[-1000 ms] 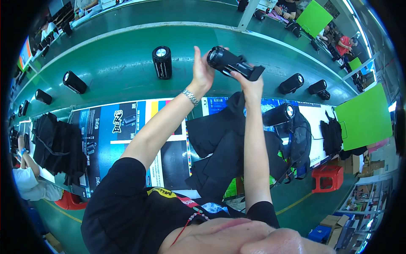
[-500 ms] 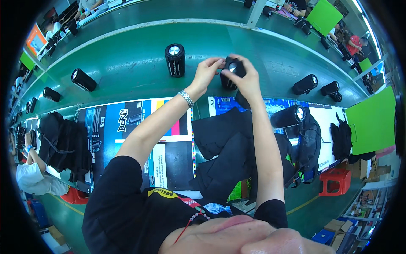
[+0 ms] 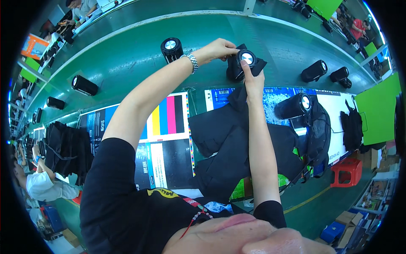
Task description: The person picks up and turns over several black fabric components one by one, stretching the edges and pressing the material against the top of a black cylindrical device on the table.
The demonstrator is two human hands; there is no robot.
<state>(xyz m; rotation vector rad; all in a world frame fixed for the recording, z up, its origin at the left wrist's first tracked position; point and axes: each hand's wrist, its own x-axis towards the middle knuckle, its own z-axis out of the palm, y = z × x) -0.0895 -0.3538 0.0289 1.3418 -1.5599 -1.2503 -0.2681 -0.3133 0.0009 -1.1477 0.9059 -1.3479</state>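
Observation:
A black cylindrical speaker (image 3: 247,56) with a shiny silver end stands tilted on the green bench, and a black cloth piece (image 3: 234,70), perhaps a pouch, is bunched around its sides. My right hand (image 3: 254,79) grips the speaker and cloth from the near side, thumb at the rim of the silver end. At the cloth's upper left edge, my left hand (image 3: 220,49), with a metal watch at the wrist, has its fingers closed in a pinch; the fingertips are partly hidden. Below lie flat black cloth pieces (image 3: 224,156), partly under my right forearm.
Another speaker (image 3: 171,50) stands just beyond my left wrist. More speakers lie along the green bench (image 3: 127,55), and one speaker (image 3: 292,106) rests near my right forearm. A dark stack of cloth bags (image 3: 67,148) is at left; a red stool (image 3: 347,172) stands at right.
My view has shifted slightly. The black cloth now spreads more widely around the speaker, whose silver end shows fully. My left hand has moved over its far left edge; my right hand sits lower.

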